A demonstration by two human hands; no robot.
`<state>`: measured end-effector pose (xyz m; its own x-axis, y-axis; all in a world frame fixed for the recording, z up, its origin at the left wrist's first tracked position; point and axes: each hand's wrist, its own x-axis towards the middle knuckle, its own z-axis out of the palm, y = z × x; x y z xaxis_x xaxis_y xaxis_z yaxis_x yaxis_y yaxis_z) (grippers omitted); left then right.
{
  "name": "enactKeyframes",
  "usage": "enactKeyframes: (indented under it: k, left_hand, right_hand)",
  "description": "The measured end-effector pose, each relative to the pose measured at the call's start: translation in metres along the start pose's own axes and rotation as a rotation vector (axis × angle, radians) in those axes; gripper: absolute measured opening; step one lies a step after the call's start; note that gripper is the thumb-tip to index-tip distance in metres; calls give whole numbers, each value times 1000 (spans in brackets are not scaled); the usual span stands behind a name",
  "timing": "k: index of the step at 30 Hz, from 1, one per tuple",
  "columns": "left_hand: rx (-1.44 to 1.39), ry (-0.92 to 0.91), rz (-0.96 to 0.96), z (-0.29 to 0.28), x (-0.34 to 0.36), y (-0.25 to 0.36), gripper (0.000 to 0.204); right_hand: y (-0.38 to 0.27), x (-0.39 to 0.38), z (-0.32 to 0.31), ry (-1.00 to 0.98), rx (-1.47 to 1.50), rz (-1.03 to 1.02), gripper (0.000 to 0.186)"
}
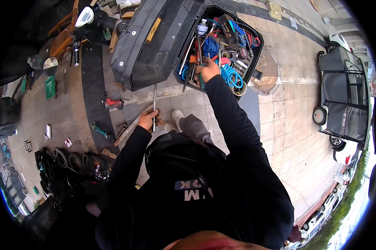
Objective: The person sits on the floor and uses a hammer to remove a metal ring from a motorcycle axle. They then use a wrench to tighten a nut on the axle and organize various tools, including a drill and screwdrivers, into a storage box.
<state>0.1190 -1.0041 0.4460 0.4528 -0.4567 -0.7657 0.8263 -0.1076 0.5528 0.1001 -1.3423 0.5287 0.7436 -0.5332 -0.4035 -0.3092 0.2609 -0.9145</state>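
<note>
My left hand [147,119] is closed around a thin silvery metal rod [155,100], held roughly upright in the view over the pavement. Its upper end passes behind the edge of the open lid [150,54]. My right hand [208,70] reaches into a black toolbox [258,54]; its fingers are bent together among long metal tools, and what they grip is hidden. Close to that hand lie a coiled light-blue hose [231,77], a blue cloth-like bundle [211,47] and several metal sockets [241,65]. A capped clear bottle [202,27] stands in the box's far left corner.
A red power drill [114,103] and a teal power tool [99,128] lie on the paving left of me, near a wooden pole [131,126]. Tyres [75,161] are heaped lower left. A mirror [51,66] stands farther left. A dark small vehicle [344,96] is parked right.
</note>
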Motion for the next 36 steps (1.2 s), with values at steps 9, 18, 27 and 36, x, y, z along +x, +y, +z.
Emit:
enactKeyframes:
  k: [9,18,27,36]
  left_hand:
    - [189,232,222,-54,-2,-65,10]
    - [205,307,381,27,-13,-68,8]
    - [64,468,346,73,-25,-82,10]
    - [23,548,396,90,-51,-101,12]
  right_hand:
    - [-231,-24,-132,-401,-2091,-550,50]
    - [-223,196,-62,-687,-2217,-1422,25]
    - [-42,139,-28,-1081,-1669,-1426,21]
    - [-20,157,-3,-1382,-1837,-1537,30]
